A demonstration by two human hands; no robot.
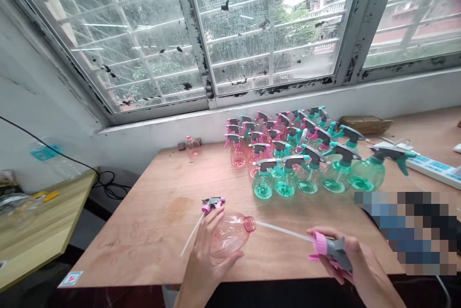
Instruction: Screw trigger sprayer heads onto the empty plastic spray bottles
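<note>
My left hand [207, 245] is wrapped round a clear pink bottle [232, 233], tipped on its side with its threaded neck facing right. In my right hand [355, 265] is a pink and grey spray head [329, 248]. Its thin white dip tube [283, 230] points left, the tip right at the bottle's mouth; I cannot tell whether it is inside. Just beyond my left hand, a second pink and grey spray head [213, 202] lies on the table, its tube slanting toward the near edge.
Several green and pink spray bottles [288, 178] stand grouped toward the window. One pink bottle without a spray head [193, 146] stands at the back left. A white power strip [437, 169] and a brown box [365, 124] are on the right. A blurred patch covers the right front.
</note>
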